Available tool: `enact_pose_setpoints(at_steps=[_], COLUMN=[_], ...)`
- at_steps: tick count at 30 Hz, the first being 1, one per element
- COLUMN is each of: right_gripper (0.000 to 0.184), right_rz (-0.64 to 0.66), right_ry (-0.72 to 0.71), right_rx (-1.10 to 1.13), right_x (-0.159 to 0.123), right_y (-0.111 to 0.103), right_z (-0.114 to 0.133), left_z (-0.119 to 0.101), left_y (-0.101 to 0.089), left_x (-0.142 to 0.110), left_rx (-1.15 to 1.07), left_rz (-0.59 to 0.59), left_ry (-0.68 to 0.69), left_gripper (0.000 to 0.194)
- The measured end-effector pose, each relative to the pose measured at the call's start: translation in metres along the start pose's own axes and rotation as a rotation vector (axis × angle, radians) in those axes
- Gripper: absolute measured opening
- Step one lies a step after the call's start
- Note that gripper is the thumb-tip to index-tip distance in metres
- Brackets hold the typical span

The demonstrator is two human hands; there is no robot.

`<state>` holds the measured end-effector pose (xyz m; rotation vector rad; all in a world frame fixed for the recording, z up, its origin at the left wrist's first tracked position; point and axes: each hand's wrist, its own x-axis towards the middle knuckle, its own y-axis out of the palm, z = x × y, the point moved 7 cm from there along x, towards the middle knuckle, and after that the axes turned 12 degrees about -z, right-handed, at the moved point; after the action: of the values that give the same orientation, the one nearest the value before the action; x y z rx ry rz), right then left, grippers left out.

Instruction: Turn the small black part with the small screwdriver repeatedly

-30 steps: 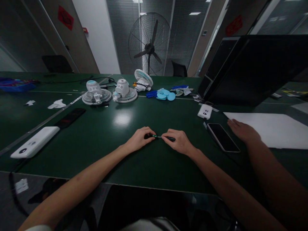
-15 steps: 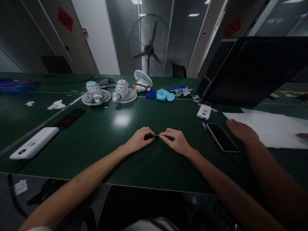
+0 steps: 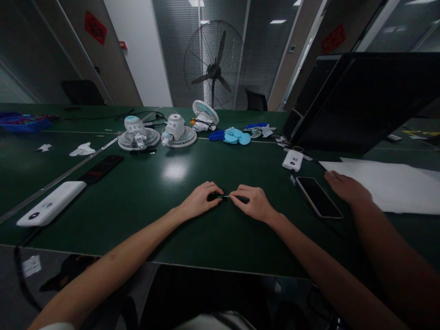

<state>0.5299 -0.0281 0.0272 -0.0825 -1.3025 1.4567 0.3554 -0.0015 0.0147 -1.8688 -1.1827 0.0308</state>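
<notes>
In the head view, my left hand (image 3: 202, 199) rests low over the green table, thumb and forefinger pinched at the left end of a small thin rod-like piece (image 3: 226, 196). The piece is pale and shiny in the middle, with a dark bit at the left fingertips. My right hand (image 3: 252, 200) pinches its other end, just to the right. Only a short length shows between my fingertips; the rest is hidden, and its exact kind is too small to make out. Both hands are closed, with their fingertips close together.
Another person's hand (image 3: 349, 187) lies by white sheets (image 3: 395, 185) at right, next to a phone (image 3: 319, 197) and a white power bank (image 3: 293, 160). A large monitor (image 3: 364, 101) stands behind. Small fans (image 3: 139, 137), light-blue fan blades (image 3: 237, 136) and a long white device (image 3: 51, 204) are farther left.
Both hands keep their pinch at nearly the same place. The whole view has shifted by a few pixels; nothing has plainly been picked up or let go.
</notes>
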Motion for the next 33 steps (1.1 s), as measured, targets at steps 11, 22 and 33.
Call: enact_pose_setpoints(at_steps=[11,22,33], right_gripper=[0.022,0.021,0.021], right_rz=[-0.01,-0.06,-0.325], right_ry=[-0.017,-0.027,0.115], right_rx=[0.069,0.175,0.217], right_x=[0.001,-0.002,0.002], right_y=[0.008,-0.001,-0.029], right_z=[0.008,0.007,-0.009], left_z=[-0.002,-0.003,-0.032], left_y=[0.0,0.0,-0.008], left_x=[0.0,-0.001,-0.015], left_rx=[0.026,0.018,-0.026], left_rz=[0.002,0.005,0.11], left_ry=[0.036,0.016,0.126], left_gripper=[0.021,0.021,0.026])
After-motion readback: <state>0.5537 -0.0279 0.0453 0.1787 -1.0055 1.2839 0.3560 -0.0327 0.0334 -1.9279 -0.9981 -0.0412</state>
